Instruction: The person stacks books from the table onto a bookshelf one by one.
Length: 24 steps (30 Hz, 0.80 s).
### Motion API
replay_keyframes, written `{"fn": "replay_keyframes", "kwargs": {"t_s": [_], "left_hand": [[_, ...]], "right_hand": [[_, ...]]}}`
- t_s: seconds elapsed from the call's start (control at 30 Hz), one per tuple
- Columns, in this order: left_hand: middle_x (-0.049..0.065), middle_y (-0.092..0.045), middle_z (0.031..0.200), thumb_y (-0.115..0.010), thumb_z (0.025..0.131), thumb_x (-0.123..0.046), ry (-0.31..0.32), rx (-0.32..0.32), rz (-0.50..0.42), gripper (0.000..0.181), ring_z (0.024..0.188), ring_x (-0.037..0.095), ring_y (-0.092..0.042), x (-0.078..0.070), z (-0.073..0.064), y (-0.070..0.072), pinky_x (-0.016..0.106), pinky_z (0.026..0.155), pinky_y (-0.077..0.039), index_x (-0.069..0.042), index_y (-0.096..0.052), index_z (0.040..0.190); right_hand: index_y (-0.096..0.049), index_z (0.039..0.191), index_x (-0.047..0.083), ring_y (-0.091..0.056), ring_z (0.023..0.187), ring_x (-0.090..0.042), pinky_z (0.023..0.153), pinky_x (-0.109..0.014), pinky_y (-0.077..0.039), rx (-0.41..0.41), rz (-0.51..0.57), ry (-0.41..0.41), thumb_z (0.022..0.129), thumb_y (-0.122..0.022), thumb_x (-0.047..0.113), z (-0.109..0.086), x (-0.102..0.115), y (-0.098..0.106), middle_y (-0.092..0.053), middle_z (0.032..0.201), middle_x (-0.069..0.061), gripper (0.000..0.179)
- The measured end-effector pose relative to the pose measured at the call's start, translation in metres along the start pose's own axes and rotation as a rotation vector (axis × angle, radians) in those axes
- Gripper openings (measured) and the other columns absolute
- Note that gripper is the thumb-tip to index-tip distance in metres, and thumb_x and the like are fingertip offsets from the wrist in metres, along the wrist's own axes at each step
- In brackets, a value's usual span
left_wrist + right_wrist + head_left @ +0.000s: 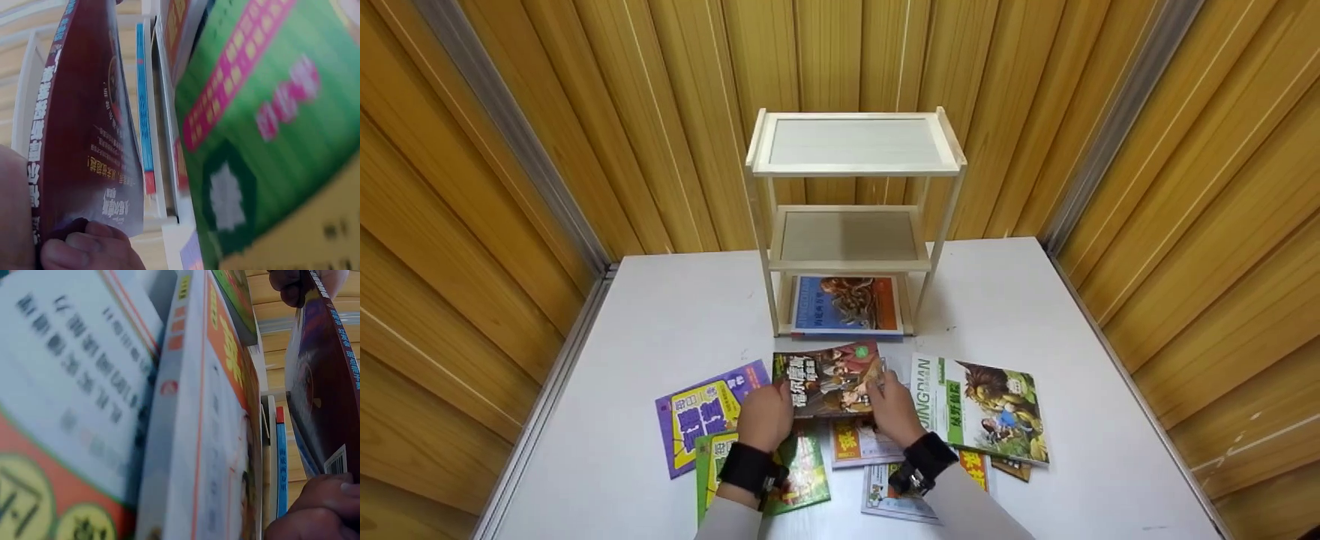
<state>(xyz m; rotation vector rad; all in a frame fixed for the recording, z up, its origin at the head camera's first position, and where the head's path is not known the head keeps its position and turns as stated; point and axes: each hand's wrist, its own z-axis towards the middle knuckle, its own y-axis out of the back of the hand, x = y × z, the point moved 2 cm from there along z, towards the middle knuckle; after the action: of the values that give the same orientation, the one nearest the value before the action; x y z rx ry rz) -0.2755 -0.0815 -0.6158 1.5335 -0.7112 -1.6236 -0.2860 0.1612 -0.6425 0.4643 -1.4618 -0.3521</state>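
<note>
Just in front of the pale wood-look rack (855, 142), you hold a dark-covered book (834, 379) above the white surface (1110, 450). Left hand (765, 416) grips its left end, right hand (896, 411) its right; fingers (87, 250) curl against the maroon back.

Held cover: thin, rectangular, glossy; barcode visible from the right wrist. Rack: slim straight posts, smooth flat panels. On its lowest shelf a blue-and-orange book (844, 304) lies flat. Walls (697, 97): ribbed, wood-grained.

To your left, a purple book (697, 416) and a green book (806, 472), the latter partly covered by your left wrist. To your right, a white-and-green lion-cover book (982, 409) overlies a brown one (1014, 469), mostly hidden. Between your arms, an orange-and-white book (862, 444) is partly blocked by the held one. Close print in both wrist views: blurred, some cut off.
</note>
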Motion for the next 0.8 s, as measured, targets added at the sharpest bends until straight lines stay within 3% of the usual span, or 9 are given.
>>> {"fn": "replay_keyframes", "kwargs": {"t_s": [0.17,0.3,0.53,0.7,0.8], "left_hand": [[0.024,-0.071,0.078,-0.049,0.112,-0.028,-0.018,-0.006,0.034,0.052,0.073,0.044,-0.070,-0.010,0.004,-0.002,0.056,0.071,-0.057,0.001,-0.068,0.073],[0.024,-0.071,0.076,-0.050,0.111,-0.028,-0.044,-0.020,0.029,0.053,0.072,0.044,-0.070,-0.017,0.004,-0.003,0.055,0.070,-0.056,0.001,-0.067,0.071],[0.016,-0.067,0.070,-0.050,0.112,-0.026,-0.100,-0.018,0.006,0.050,0.066,0.039,-0.067,-0.029,0.005,-0.004,0.053,0.066,-0.055,-0.007,-0.062,0.067],[0.013,-0.067,0.071,-0.051,0.112,-0.026,-0.099,-0.003,0.000,0.049,0.065,0.035,-0.066,-0.031,0.006,-0.004,0.051,0.067,-0.055,-0.009,-0.061,0.067],[0.014,-0.067,0.069,-0.053,0.111,-0.025,-0.099,-0.026,0.003,0.049,0.064,0.036,-0.066,-0.029,0.005,-0.005,0.051,0.066,-0.055,-0.007,-0.062,0.066]], "right_hand": [[-0.046,0.107,0.003,-0.033,0.057,-0.011,0.060,-0.027,-0.030,0.006,0.054,-0.024,0.115,-0.045,0.021,-0.005,0.004,0.013,-0.039,0.074,0.000,0.019],[-0.044,0.106,0.004,-0.032,0.057,-0.012,0.059,-0.028,-0.030,-0.009,0.091,-0.044,0.115,-0.046,0.023,-0.007,0.006,0.022,-0.038,0.074,-0.001,0.020],[-0.047,0.108,0.005,-0.033,0.058,-0.014,0.059,-0.029,-0.030,-0.044,0.030,-0.069,0.115,-0.046,0.024,-0.010,0.001,0.030,-0.041,0.074,-0.001,0.021],[-0.050,0.109,0.005,-0.036,0.057,-0.014,0.059,-0.029,-0.031,-0.055,-0.003,-0.093,0.115,-0.045,0.026,-0.012,-0.002,0.029,-0.044,0.075,-0.001,0.022],[-0.049,0.109,0.005,-0.035,0.055,-0.013,0.058,-0.029,-0.031,-0.045,0.000,-0.088,0.115,-0.045,0.027,-0.013,-0.002,0.027,-0.043,0.073,-0.001,0.023]]}}
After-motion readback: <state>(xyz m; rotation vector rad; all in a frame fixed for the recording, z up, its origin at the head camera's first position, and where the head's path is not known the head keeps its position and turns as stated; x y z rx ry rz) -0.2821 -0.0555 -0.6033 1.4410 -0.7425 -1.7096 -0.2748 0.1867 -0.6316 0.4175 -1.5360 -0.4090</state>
